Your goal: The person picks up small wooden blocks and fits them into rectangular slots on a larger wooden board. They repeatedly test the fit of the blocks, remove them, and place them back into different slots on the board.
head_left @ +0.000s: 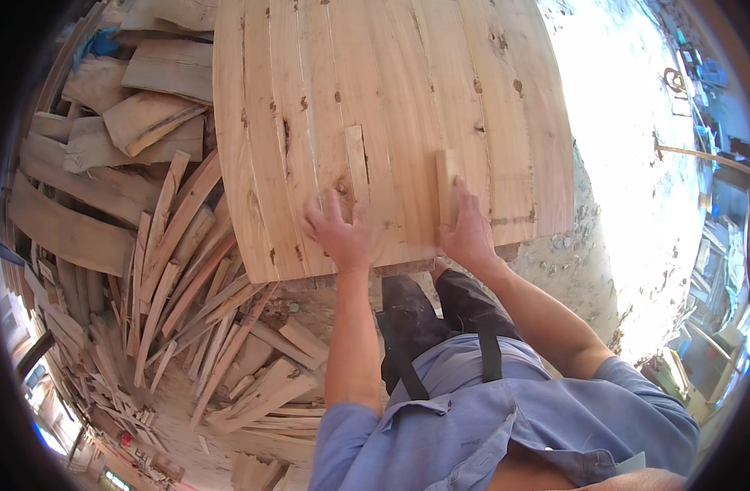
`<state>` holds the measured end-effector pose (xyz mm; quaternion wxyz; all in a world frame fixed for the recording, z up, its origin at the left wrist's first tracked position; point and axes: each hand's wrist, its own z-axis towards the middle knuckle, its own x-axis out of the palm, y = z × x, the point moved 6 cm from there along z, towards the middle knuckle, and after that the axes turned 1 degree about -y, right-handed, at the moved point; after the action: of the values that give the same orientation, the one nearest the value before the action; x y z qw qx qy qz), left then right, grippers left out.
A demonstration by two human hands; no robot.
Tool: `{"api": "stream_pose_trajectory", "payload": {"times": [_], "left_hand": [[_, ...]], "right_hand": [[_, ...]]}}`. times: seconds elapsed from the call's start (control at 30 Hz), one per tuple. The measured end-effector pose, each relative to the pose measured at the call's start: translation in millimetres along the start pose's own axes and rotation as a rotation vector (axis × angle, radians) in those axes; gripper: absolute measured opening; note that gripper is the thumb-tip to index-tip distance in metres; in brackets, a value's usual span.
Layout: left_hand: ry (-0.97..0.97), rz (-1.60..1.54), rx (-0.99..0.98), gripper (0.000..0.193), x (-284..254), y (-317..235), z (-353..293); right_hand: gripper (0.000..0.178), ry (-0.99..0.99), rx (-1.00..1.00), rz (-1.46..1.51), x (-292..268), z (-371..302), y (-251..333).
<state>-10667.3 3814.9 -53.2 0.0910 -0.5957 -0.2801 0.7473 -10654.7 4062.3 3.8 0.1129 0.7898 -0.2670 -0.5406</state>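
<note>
A broad panel of joined wooden boards (391, 74), with knots and dark cracks, lies before me. On it, left of the middle, is a narrow wood strip (355, 155) beside a dark slot. My left hand (342, 237) is spread on the panel at the strip's near end, fingers apart; its thumb lies close to the strip. A small rectangular wood block (445, 176) stands out on the panel to the right. My right hand (471, 233) is closed around the block's near end, slightly blurred, with its index finger along the side.
Rough slabs (166, 65) are stacked at the far left, and long offcuts (187, 254) lie heaped below them. Scrap boards (268, 393) cover the ground at the near left. Bright sunlit ground (629, 139) stretches along the right, with clutter beyond it.
</note>
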Motion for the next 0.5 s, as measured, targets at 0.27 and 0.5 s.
{"api": "stream_pose_trajectory", "payload": {"times": [0.27, 0.5], "left_hand": [[0.173, 0.062, -0.408, 0.099, -8, -11, 29], [0.093, 0.033, -0.427, 0.096, 1, -7, 30]], "right_hand": [[0.076, -0.066, -0.447, 0.05, -11, 32, 68], [0.068, 0.062, -0.362, -0.107, 5, 76, 86]]}}
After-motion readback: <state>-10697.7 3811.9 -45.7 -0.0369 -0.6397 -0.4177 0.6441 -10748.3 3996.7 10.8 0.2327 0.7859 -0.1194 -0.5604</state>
